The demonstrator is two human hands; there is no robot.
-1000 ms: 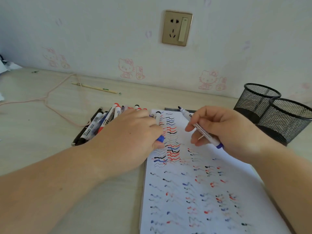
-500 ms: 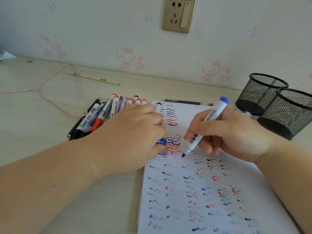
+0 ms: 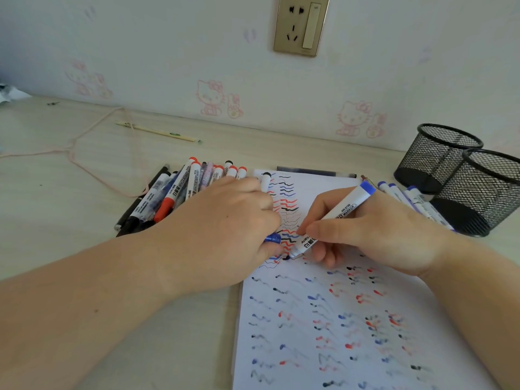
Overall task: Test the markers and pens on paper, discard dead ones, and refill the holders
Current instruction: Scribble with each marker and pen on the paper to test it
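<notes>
Right hand [image 3: 374,235] around one marker [image 3: 332,218] (two holders [image 3: 461,175]).

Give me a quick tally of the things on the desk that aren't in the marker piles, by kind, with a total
Black mesh holders: 2, rear and front
Test paper: 1
Blue-capped marker in the right hand: 1
Blue cap in the left hand: 1
Pencil near the wall: 1
Total: 6
</notes>
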